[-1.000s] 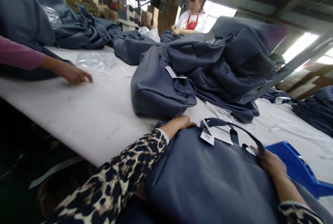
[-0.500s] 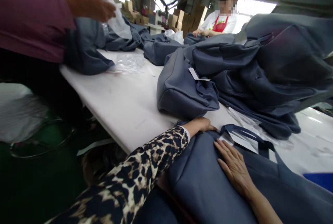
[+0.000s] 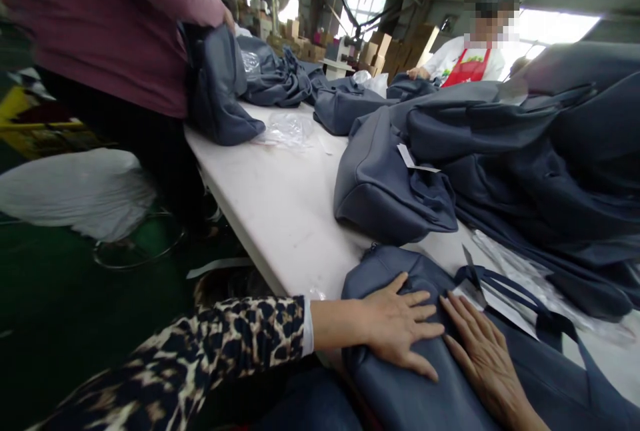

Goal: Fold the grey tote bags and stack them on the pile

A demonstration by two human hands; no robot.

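Note:
A dark blue bag (image 3: 450,384) lies before me at the near edge of the table. My left hand (image 3: 400,327) rests on its side with the fingers spread, and nothing is in it. Beside it my right hand (image 3: 487,354) lies flat on the same bag, fingers stretched out and close to a white tag (image 3: 510,309) by the dark strap (image 3: 515,289). Just beyond stands another dark blue bag (image 3: 380,177) with a white paper tag (image 3: 413,161) hanging from it.
More dark blue bags (image 3: 530,144) are heaped on the right of the white table (image 3: 270,197). Clear plastic (image 3: 287,129) lies toward the far left. A co-worker in a purple top (image 3: 115,31) stands left; another in a red apron (image 3: 465,67) is opposite. A white-covered stool (image 3: 90,184) stands left.
My left hand has come back from the bag's far edge and now lies spread on its side. The view has turned left. The purple-sleeved co-worker's hand has moved onto a bag.

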